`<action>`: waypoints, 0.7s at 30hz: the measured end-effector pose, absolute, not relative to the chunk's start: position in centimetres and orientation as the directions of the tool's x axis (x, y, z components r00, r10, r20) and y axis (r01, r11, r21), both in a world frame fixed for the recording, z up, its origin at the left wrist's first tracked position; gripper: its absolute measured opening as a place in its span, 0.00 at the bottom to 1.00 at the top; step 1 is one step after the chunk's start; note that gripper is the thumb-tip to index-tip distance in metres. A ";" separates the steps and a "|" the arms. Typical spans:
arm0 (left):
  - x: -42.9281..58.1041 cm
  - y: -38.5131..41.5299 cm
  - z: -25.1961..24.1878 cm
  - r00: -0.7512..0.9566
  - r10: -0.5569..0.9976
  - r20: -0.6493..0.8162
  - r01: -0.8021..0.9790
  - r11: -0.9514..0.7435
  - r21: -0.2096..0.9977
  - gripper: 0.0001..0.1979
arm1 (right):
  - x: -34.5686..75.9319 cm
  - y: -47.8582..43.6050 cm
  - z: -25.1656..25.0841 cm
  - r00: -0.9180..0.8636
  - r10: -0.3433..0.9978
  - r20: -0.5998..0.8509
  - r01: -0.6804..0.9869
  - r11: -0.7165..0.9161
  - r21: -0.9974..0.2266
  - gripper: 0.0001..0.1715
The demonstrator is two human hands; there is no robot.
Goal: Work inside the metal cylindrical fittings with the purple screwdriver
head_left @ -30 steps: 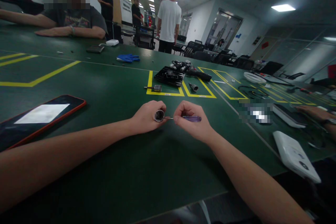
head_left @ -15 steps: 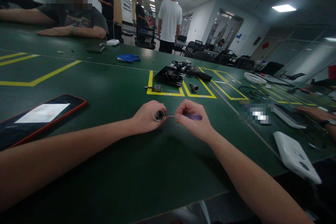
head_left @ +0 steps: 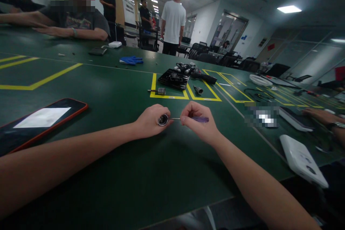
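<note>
My left hand (head_left: 151, 121) is closed around a small round metal housing (head_left: 163, 119), its hollow end facing me. Between the fingers of my right hand (head_left: 198, 120) is a screwdriver (head_left: 199, 119) with a clear purple handle. Its thin shaft points left and reaches the side of the housing; whether the tip sits in a screw is hidden by my left fingers. Beyond my hands, a metal cylinder with a thin shaft (head_left: 161, 91) and a cone-shaped metal piece (head_left: 198, 90) lie on the green table (head_left: 172, 172).
Behind these parts are a black glossy packet (head_left: 174, 78), coiled cables (head_left: 185, 67) and a blue glove (head_left: 131, 60). A large phone (head_left: 51, 120) lies at left, a white device (head_left: 303, 160) at right. Another person's hand (head_left: 318, 115) rests at far right; a person (head_left: 78, 21) sits across.
The view has shifted very slightly. Both hands keep their hold, with the screwdriver still against the housing; its handle looks a little turned.
</note>
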State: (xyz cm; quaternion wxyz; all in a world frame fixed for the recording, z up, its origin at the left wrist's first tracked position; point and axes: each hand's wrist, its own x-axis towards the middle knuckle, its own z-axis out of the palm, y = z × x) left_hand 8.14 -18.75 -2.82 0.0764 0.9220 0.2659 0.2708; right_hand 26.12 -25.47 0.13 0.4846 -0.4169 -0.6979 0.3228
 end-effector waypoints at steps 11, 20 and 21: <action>8.1 -18.7 -2.9 0.722 0.500 0.478 0.406 -0.866 0.292 0.10 | 26.0 -25.1 0.1 -0.204 0.917 0.344 0.230 0.386 -0.893 0.06; 8.1 -18.8 -2.8 0.715 0.496 0.493 0.405 -0.868 0.287 0.11 | 26.1 -24.9 -0.2 -0.194 0.918 0.345 0.188 0.380 -0.906 0.06; 8.1 -18.8 -2.8 0.713 0.497 0.495 0.405 -0.868 0.288 0.11 | 26.1 -25.0 0.0 -0.192 0.915 0.355 0.201 0.391 -0.898 0.06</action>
